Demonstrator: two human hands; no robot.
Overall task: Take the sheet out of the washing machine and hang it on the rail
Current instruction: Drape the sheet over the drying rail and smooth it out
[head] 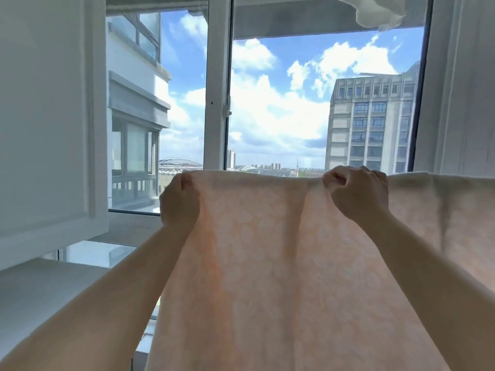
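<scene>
A pale peach sheet (267, 250) with a faint white flower pattern hangs spread in front of me, its top edge level across the middle of the view. My left hand (180, 200) grips the sheet's upper left corner with curled fingers. My right hand (357, 192) pinches the top edge further right. The sheet runs on past my right hand to the frame's right border. Whatever the top edge lies over is hidden by the cloth; no rail shows. The washing machine is out of view.
A large window (218, 84) with a white frame stands just behind the sheet. A white cabinet door (48, 116) is on the left above a white ledge (53, 290). White cloth (375, 9) hangs at the top right; a white curtain (460, 89) hangs at the right.
</scene>
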